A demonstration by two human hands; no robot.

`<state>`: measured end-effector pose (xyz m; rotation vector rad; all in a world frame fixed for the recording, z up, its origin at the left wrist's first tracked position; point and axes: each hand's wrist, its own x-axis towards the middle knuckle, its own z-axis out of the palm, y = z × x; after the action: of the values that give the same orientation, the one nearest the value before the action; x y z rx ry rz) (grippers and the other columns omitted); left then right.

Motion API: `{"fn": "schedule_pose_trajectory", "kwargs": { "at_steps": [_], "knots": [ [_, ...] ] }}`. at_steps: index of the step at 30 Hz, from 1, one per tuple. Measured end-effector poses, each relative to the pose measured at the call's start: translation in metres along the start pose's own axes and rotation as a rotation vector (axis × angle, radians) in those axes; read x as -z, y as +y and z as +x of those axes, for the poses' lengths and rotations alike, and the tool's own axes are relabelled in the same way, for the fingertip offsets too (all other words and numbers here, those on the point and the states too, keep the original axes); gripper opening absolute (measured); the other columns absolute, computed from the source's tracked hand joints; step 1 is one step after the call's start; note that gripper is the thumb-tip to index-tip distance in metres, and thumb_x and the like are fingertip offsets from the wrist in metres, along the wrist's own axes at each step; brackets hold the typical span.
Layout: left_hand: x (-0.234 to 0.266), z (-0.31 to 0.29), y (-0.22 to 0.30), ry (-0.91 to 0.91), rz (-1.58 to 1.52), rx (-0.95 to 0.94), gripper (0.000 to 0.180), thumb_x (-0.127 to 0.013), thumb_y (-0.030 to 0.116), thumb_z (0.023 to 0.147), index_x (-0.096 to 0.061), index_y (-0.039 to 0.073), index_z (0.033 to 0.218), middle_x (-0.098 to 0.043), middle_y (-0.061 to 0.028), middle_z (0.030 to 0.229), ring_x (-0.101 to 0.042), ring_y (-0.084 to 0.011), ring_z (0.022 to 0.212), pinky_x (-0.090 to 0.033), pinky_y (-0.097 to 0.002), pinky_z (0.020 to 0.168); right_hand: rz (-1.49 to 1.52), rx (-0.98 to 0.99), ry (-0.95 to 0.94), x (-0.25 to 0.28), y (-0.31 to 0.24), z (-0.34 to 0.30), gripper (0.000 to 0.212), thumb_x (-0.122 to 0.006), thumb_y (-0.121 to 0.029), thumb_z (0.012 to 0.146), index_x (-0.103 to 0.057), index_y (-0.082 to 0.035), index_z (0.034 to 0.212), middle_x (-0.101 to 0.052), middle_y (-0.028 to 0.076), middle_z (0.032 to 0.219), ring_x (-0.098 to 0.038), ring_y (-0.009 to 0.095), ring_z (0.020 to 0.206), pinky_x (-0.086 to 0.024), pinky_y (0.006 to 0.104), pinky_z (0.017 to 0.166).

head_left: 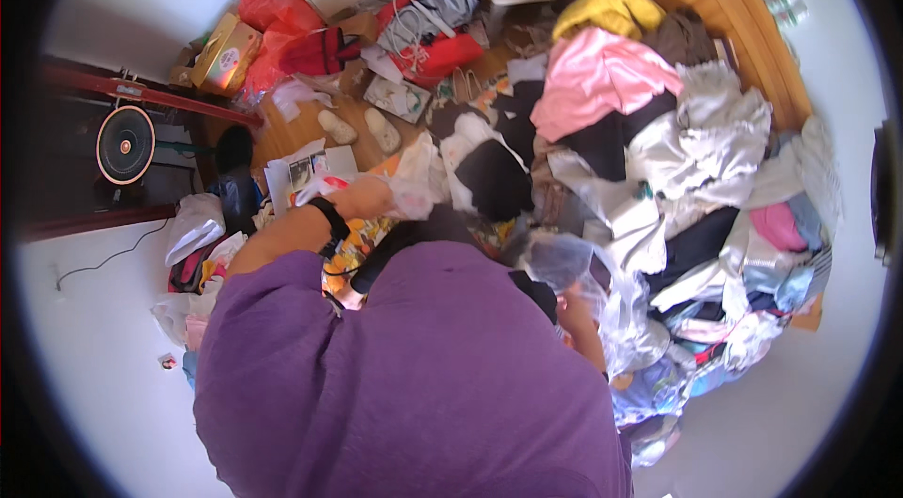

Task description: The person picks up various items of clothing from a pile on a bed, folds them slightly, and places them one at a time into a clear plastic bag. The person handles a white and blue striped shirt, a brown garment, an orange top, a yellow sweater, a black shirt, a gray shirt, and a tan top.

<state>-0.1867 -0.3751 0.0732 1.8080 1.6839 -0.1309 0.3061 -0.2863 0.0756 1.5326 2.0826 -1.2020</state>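
Note:
My left hand (365,197) reaches forward, a black band on its wrist, and grips a crumpled whitish bag or cloth (419,180); its fingers are mostly hidden. Lower on the right, my right hand (575,308) is closed at the edge of a clear plastic bag (567,263), partly behind the purple sleeve. Ahead, between the two hands, lie a black garment (493,180) and a white cloth (467,138). Under the left forearm is a yellow patterned fabric (370,239).
Heaped clothes fill the right side, including a pink garment (605,79), a yellow one (609,13) and a white one (701,136). A wooden board (743,23) stands behind them. Pale clogs (382,131) and red bags (282,14) lie on the floor; a fan (125,145) is at left.

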Motion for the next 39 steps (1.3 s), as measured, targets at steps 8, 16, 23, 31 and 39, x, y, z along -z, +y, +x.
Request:
{"fn": "schedule_pose_trajectory", "kwargs": {
  "at_steps": [8, 16, 23, 31, 39],
  "knots": [
    [0.004, -0.086, 0.046, -0.217, 0.164, 0.223, 0.029, -0.055, 0.031, 0.076, -0.063, 0.003, 0.068, -0.058, -0.0182, 0.066, -0.056, -0.0365, 0.064, -0.043, -0.0447, 0.059, 0.222, 0.05, 0.055, -0.033, 0.07, -0.019, 0.023, -0.053, -0.021, 0.078, -0.06, -0.004, 0.091, -0.062, 0.014, 0.079, -0.06, 0.027, 0.076, -0.046, 0.0359, 0.068],
    [-0.027, -0.175, 0.047, -0.556, 0.238, 0.273, 0.029, -0.057, 0.034, 0.076, -0.065, 0.009, 0.085, -0.062, -0.0133, 0.082, -0.059, -0.0323, 0.08, -0.046, -0.0404, 0.069, 0.0, 0.155, 0.098, 0.014, 0.008, -0.051, 0.022, -0.053, -0.019, 0.078, -0.061, -0.002, 0.09, -0.062, 0.014, 0.076, -0.059, 0.026, 0.072, -0.046, 0.0341, 0.066],
    [-0.043, -0.173, -0.015, -0.059, -0.266, 0.653, 0.037, -0.055, 0.037, 0.077, -0.062, 0.0, 0.072, -0.058, -0.02, 0.068, -0.058, -0.0354, 0.066, -0.044, -0.0423, 0.062, 0.193, -0.008, 0.045, -0.003, 0.0, -0.005, 0.023, -0.053, -0.022, 0.079, -0.061, -0.003, 0.089, -0.061, 0.016, 0.077, -0.06, 0.028, 0.073, -0.046, 0.0357, 0.066],
    [-0.07, -0.094, -0.117, 0.346, -0.257, 0.666, 0.043, -0.048, 0.038, 0.082, -0.06, 0.0, 0.066, -0.057, -0.0215, 0.068, -0.056, -0.0375, 0.067, -0.042, -0.0452, 0.061, 0.102, -0.005, -0.182, -0.018, -0.069, 0.033, 0.023, -0.055, -0.024, 0.078, -0.061, -0.006, 0.091, -0.063, 0.016, 0.08, -0.061, 0.029, 0.077, -0.047, 0.0369, 0.067],
    [0.026, 0.052, -0.231, 0.551, 0.07, 0.514, 0.02, -0.042, 0.02, 0.083, -0.059, 0.008, 0.085, -0.058, -0.0155, 0.066, -0.058, -0.0316, 0.062, -0.044, -0.0427, 0.053, 0.294, -0.245, -0.107, -0.003, -0.097, 0.07, 0.021, -0.053, -0.018, 0.081, -0.059, -0.001, 0.09, -0.062, 0.011, 0.071, -0.062, 0.018, 0.063, -0.049, 0.0301, 0.058]
  ]
}}
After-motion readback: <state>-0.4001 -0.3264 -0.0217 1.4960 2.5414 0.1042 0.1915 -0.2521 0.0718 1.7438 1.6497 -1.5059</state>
